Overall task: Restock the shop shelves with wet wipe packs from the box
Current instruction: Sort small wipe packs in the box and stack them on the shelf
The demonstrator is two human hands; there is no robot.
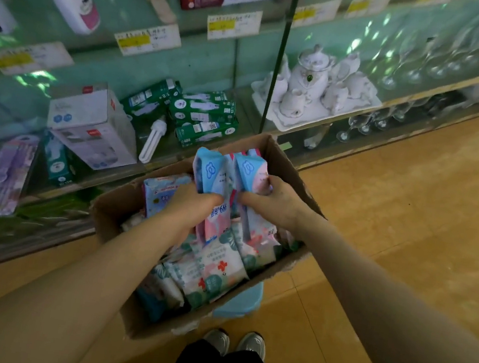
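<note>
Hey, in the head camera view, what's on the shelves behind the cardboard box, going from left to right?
purple packs → white appliance box → loose white bulb → green bulb boxes → white tea set → stemmed glasses

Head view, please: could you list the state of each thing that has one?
Cardboard box: open, filled with packs.
Left hand: grips one blue-topped pack.
Right hand: grips a second blue-topped pack.
Teapot: lid on.
Light bulb: unboxed, lying loose.
</note>
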